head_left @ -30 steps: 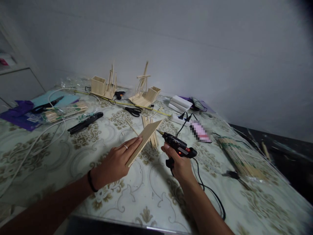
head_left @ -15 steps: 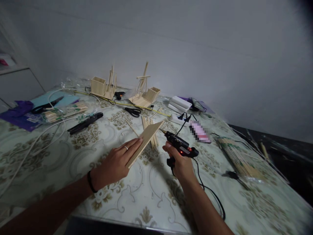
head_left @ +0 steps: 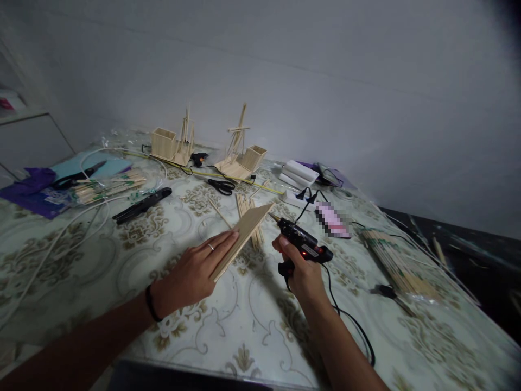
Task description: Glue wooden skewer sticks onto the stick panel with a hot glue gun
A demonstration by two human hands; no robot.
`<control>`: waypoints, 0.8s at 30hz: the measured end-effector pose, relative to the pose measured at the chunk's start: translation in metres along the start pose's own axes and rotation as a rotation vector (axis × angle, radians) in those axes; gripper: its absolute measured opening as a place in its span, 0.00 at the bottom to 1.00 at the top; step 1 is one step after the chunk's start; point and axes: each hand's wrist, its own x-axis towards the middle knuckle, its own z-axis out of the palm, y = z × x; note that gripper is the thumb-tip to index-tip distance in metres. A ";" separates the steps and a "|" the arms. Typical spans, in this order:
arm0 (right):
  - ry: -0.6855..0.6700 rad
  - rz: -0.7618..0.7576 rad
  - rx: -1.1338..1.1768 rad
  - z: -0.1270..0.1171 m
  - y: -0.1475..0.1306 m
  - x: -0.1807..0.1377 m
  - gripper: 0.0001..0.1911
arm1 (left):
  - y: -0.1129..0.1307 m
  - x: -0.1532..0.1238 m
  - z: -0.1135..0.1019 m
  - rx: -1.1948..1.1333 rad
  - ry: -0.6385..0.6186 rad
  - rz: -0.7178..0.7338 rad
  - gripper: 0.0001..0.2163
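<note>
My left hand (head_left: pixel 191 271) lies with fingers stretched flat against a tan panel of glued wooden sticks (head_left: pixel 248 231), holding it tilted up on its edge on the table. My right hand (head_left: pixel 301 271) is wrapped round the grip of a black glue gun (head_left: pixel 301 243) with a red light on its side. The gun's nozzle points at the panel's far upper corner, a short gap away. Its black cord (head_left: pixel 350 320) trails back past my right wrist.
Loose sticks (head_left: pixel 250 214) lie behind the panel. Farther back are two small stick models (head_left: pixel 173 144) (head_left: pixel 242 157), scissors (head_left: pixel 222 186), a black tool (head_left: pixel 142 205), a power strip (head_left: pixel 301 200) and white boxes (head_left: pixel 301 171). A bundle of skewers (head_left: pixel 394 260) lies right, packaged sticks (head_left: pixel 108 187) and white cable (head_left: pixel 52 239) left.
The glue gun and my right hand have drifted slightly to the right and away. The panel and my left hand have hardly moved.
</note>
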 end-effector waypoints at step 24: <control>0.069 0.008 0.026 -0.001 -0.002 0.005 0.22 | 0.000 0.000 -0.002 -0.010 -0.025 -0.001 0.38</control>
